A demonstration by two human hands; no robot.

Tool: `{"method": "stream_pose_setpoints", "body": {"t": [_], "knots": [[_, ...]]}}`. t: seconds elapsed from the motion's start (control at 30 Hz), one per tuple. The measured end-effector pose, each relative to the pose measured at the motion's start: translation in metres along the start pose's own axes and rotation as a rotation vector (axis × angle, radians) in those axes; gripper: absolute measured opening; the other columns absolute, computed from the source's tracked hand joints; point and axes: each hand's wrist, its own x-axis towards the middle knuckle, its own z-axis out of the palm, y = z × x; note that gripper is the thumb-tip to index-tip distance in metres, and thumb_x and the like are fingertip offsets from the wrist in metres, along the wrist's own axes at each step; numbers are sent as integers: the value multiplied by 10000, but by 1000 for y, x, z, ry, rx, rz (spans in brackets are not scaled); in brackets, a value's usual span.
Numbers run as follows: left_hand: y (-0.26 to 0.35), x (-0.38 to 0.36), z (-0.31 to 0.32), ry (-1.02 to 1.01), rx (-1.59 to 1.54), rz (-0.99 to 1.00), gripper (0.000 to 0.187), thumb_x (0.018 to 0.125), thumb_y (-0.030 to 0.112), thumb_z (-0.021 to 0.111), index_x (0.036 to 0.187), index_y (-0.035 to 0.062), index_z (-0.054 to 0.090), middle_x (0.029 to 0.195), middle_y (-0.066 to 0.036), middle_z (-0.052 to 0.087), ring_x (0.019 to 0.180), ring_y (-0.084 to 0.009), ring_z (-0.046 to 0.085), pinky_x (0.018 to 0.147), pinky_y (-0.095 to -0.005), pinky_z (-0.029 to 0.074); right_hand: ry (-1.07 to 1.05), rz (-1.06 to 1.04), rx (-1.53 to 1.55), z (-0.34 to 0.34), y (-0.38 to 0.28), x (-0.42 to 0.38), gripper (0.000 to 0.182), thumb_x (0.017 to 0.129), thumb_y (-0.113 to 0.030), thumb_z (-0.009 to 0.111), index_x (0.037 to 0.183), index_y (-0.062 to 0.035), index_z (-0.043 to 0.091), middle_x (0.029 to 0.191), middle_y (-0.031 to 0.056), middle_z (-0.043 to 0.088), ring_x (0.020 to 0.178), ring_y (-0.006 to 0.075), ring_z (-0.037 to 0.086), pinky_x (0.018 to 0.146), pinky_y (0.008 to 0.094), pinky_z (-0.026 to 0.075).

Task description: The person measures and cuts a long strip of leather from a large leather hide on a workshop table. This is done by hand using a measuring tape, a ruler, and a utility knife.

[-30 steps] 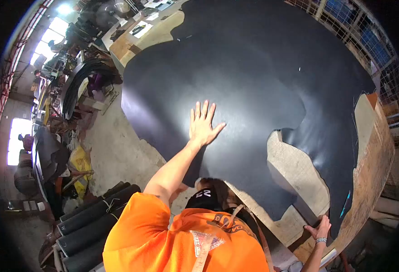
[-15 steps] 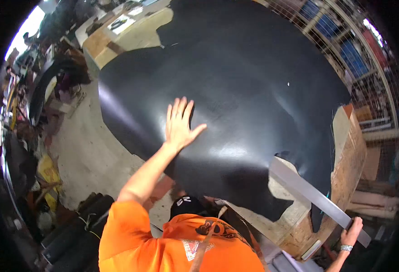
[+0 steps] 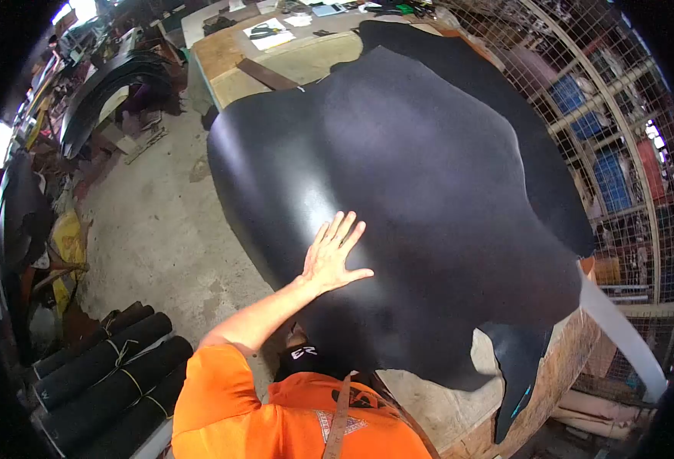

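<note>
My left hand (image 3: 335, 256) lies flat with spread fingers on a large black leather sheet (image 3: 429, 229) and holds nothing. The sheet covers much of the table (image 3: 459, 409), and another black sheet (image 3: 559, 183) shows beyond its far right edge. At the right, a long pale metal strip or ruler (image 3: 620, 329) slants from the sheet's right edge toward the lower right. My right hand is out of view, so its hold on the strip cannot be seen. A narrow dark leather flap (image 3: 519, 382) hangs at the table's near right edge.
Several tied black rolls (image 3: 115, 375) lie at the lower left. A wire mesh fence (image 3: 620, 115) stands at the right. Paper with scissors (image 3: 268, 34) and a brown strip (image 3: 266, 75) lie at the table's far left. Stacked dark sheets (image 3: 111, 84) are at the upper left.
The upper sheet's far edge has come nearer, uncovering black leather behind it. The metal strip has moved right, and my right hand has left the view. My left hand still lies on the sheet.
</note>
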Motion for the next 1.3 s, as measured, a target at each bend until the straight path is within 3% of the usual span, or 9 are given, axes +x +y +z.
{"method": "stream_pose_setpoints", "body": {"t": [0.03,0.1,0.27,0.57,0.9,0.97,1.03,1.07,1.3], "knots": [[-11,1,-2,-62,38,42,1053,801,704,716,1612,153,332,1686,-163,239,1560,-386,202,1233,-578,232,23,-11,-30,-5,12,15,740,659,-261,845,1316,-25,601,1313,205,625,1219,407,568,1054,488,456],[-19,-1,2,-103,111,67,1029,807,736,681,1601,168,356,1681,-143,259,1559,-382,202,1246,-577,205,250,23,38,-78,-24,49,256,830,45,642,1079,21,697,1028,211,698,983,373,655,898,455,501],[-13,4,2,-206,199,97,1038,813,811,591,1613,197,342,1691,-127,247,1575,-386,137,1263,-587,138,326,78,292,-142,-119,60,276,880,-29,595,1138,28,677,1098,208,687,1047,362,643,941,448,491],[-16,44,1,-246,153,153,1026,811,806,602,1604,202,364,1691,-112,255,1571,-393,140,1254,-603,139,143,246,588,-107,-167,20,364,969,-164,513,1243,40,640,1224,203,666,1162,342,621,1019,437,473],[-42,98,-7,-180,287,282,981,805,832,575,1576,246,416,1679,-87,300,1576,-364,155,1248,-615,111,-38,590,995,16,-158,-73,501,1069,-313,421,1360,53,599,1363,197,644,1290,320,596,1105,425,453],[-43,95,12,-62,294,341,913,845,792,563,1571,256,428,1690,-74,281,1584,-333,136,1261,-573,92,-108,552,666,50,-185,-119,491,1085,-312,402,1365,33,610,1388,192,635,1313,323,581,1127,404,436],[-7,77,15,-260,499,136,926,928,716,527,1600,102,352,1690,-151,250,1583,-360,126,1252,-574,105,-147,151,310,91,-227,-168,503,890,3,615,1390,5,556,1379,207,604,1309,369,543,1126,439,435],[3,48,34,-168,461,159,921,953,689,507,1590,44,344,1680,-198,247,1574,-403,125,1249,-584,106,-196,226,419,99,-262,-176,650,742,114,669,1366,-11,537,1363,218,590,1295,388,533,1113,448,443],[134,-155,38,-392,138,240,906,924,480,681,1592,2,297,1683,-199,236,1577,-396,125,1260,-561,106,-316,250,741,221,-451,-270,342,742,35,665,1041,-109,580,1029,108,648,1050,339,614,918,463,500]]}}
